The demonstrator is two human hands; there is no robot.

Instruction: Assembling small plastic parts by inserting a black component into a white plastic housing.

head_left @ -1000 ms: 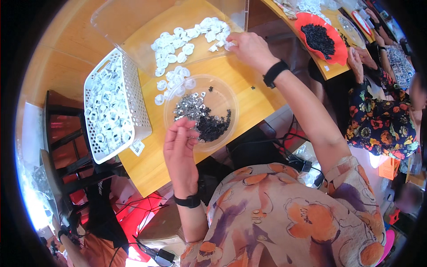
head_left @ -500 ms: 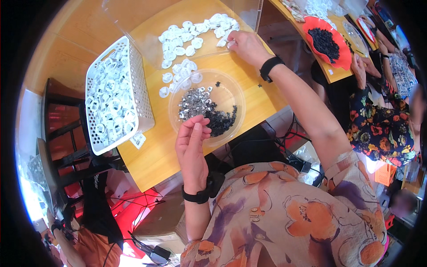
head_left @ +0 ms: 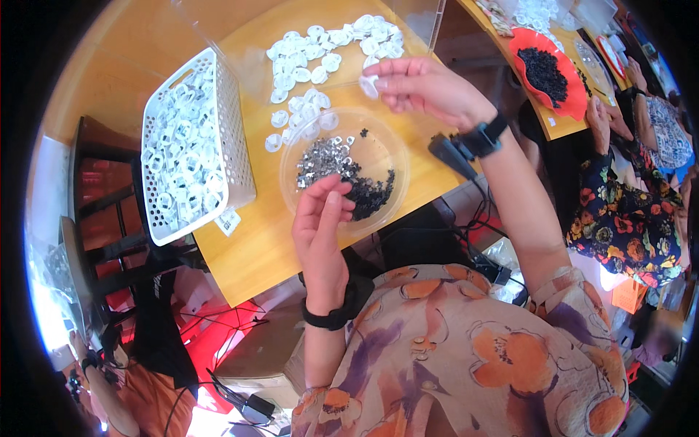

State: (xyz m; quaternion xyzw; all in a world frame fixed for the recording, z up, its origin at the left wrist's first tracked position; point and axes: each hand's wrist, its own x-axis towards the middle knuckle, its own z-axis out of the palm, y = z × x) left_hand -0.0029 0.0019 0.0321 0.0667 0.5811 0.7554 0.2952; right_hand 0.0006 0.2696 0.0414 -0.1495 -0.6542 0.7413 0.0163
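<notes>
The right hand [head_left: 429, 91] has drawn back toward the near side from the spread of white discs [head_left: 298, 54] on the surface [head_left: 255, 269]; its grip is closed on one white disc [head_left: 369, 87], now singled out just beyond the far rim of the clear bowl [head_left: 382, 149]. The left hand [head_left: 320, 226] has hardly shifted, curled over the bowl's near-left side by silver bits [head_left: 317, 164] and black bits [head_left: 373, 195]; whether its grip holds anything, I cannot tell.

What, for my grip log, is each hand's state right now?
Left hand: partly curled; cannot tell whether it holds anything.
Right hand: closed, holding a white round piece.
</notes>
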